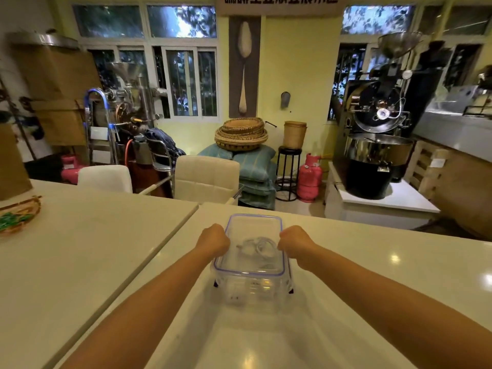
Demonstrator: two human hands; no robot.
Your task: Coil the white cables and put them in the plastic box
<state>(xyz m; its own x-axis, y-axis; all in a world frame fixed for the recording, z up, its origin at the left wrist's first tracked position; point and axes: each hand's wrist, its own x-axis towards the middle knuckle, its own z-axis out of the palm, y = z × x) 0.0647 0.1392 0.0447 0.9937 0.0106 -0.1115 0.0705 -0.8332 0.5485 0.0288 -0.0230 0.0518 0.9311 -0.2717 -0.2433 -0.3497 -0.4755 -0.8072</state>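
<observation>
I am standing by a person who is leaning over a smooth, glossy pale counter (372, 275) that is catching round glints of ceiling light. A clear plastic box (253, 291), rectangular with rounded corners and a thin blue line running round its rim, is sitting on the counter just right of the seam between two slabs. Small dark clips are showing at its two near corners. The white cables (259, 247) are lying inside it, looped into a loose round coil against the bottom and blurred a little by the see-through plastic.

Both bare forearms are reaching forward. The left hand (213, 239) is curling its fingers over the box's left long edge and gripping it; the right hand (294, 242) is doing the same on the right long edge, so the box is sitting clamped between two fists. The fingertips themselves are tucked out of sight.

At the far left of the counter, a shallow woven basket (24, 206) is holding something green. Beyond the counter, a cream quilted chair (207, 177) is standing with its padded back facing me. Behind it, round wicker trays (241, 134) are sitting stacked on teal cushions (255, 166), near a pink gas cylinder (310, 178) and a black, shiny-metal roasting machine (378, 145).
</observation>
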